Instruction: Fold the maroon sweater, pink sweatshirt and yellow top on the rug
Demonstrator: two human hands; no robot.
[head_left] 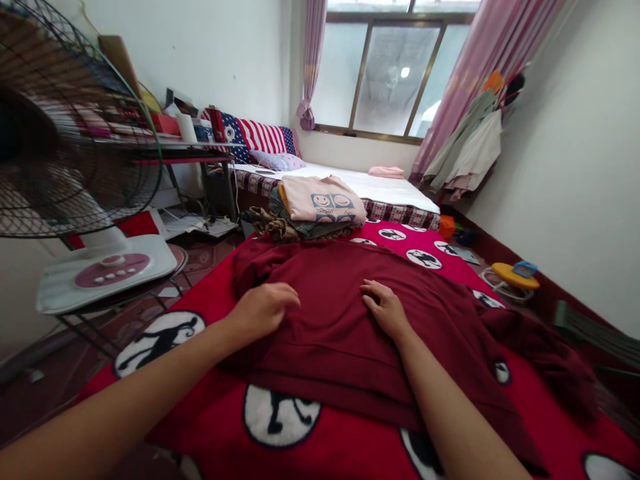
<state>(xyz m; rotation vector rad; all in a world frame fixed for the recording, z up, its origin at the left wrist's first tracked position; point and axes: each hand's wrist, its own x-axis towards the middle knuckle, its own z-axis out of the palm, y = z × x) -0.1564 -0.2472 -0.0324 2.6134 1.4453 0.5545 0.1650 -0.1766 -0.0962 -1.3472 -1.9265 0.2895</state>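
On blanket (pixel 350 453), garment (pixel 330 313) lies crosswise.

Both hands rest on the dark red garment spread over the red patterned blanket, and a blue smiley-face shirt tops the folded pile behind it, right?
No: the head view shows the smiley-face shirt is pale pink, not blue. The left hand and right hand do rest on the dark red garment.

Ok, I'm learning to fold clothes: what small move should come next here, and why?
Probably slide the right hand outward to smooth the dark red knit garment: its right side lies bunched on the red figure-patterned blanket, while the left hand rests on the flatter left part.
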